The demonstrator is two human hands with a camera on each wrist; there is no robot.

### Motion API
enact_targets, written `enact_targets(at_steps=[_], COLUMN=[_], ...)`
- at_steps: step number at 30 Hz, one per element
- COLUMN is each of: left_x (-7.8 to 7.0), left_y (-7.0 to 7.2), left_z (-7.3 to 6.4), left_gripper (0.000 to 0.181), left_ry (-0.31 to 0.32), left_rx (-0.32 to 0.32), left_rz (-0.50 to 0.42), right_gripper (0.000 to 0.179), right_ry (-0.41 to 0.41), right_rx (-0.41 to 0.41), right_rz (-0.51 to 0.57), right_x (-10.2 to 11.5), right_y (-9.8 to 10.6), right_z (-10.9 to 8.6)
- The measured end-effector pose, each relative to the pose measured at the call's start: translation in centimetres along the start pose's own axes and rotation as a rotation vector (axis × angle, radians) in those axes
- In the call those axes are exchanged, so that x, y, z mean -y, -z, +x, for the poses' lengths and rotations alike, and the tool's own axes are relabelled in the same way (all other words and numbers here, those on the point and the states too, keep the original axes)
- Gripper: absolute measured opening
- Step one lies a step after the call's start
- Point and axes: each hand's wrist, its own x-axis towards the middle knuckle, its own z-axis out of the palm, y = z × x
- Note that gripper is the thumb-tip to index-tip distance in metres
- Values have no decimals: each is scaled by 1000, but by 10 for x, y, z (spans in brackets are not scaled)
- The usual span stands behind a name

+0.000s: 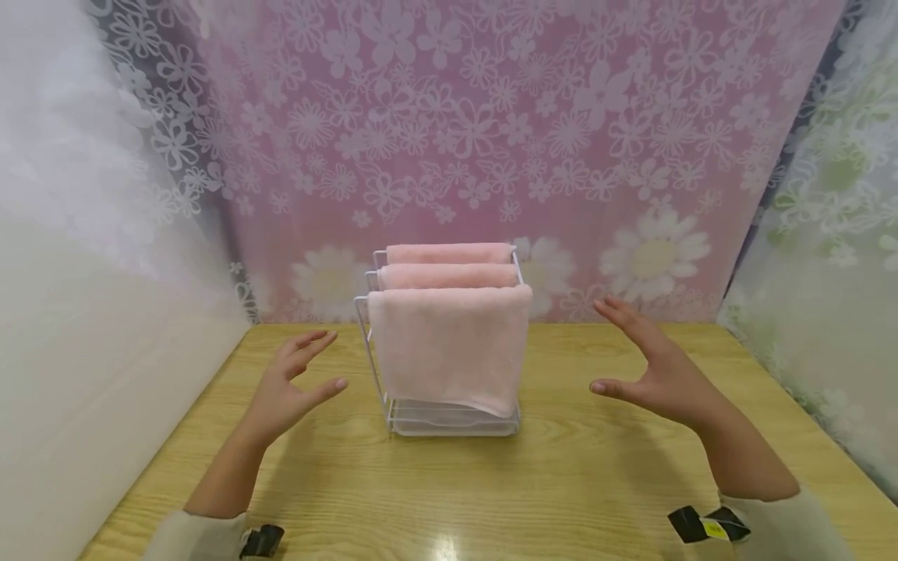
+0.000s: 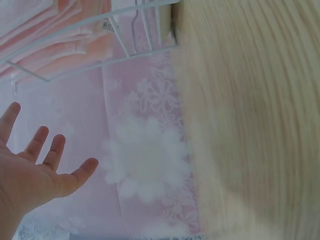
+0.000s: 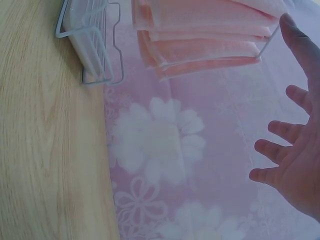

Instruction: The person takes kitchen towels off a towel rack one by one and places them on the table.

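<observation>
A white wire rack (image 1: 364, 331) stands upright in the middle of the table, with three pink towels draped over its bars. The front towel (image 1: 449, 347) is the palest and hangs lowest; behind it are the middle towel (image 1: 449, 276) and the back towel (image 1: 449, 253). At the rack's foot sits a pale tray (image 1: 452, 426). My left hand (image 1: 291, 389) hovers left of the rack, fingers spread and holding nothing. On the other side, my right hand (image 1: 655, 374) is likewise spread, apart from the rack. Both wrist views show the hands touching nothing.
The wood-grain table (image 1: 449, 491) runs back to a pink floral curtain (image 1: 477, 140). A white sheet (image 1: 91, 257) closes off the left side, and a pale flowered sheet (image 1: 835, 234) the right.
</observation>
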Motion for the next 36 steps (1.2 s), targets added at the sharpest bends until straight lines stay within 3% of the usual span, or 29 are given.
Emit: enact_targets(at_steps=[6, 14, 28, 36], left_x=[-8, -11, -24, -29], left_y=[-3, -9, -16, -21], left_z=[5, 15, 29, 32], left_gripper=[63, 59, 57, 56], left_ry=[43, 51, 85, 180], left_rx=[1, 8, 6, 18], left_rz=[-84, -151, -246, -341], right_gripper=[102, 99, 98, 96], right_ry=[77, 77, 192, 243], right_rx=[-16, -24, -43, -49], right_rz=[-7, -9, -4, -27], right_x=[10, 23, 42, 56], right_y=[-1, 2, 3, 3], right_z=[8, 19, 38, 48])
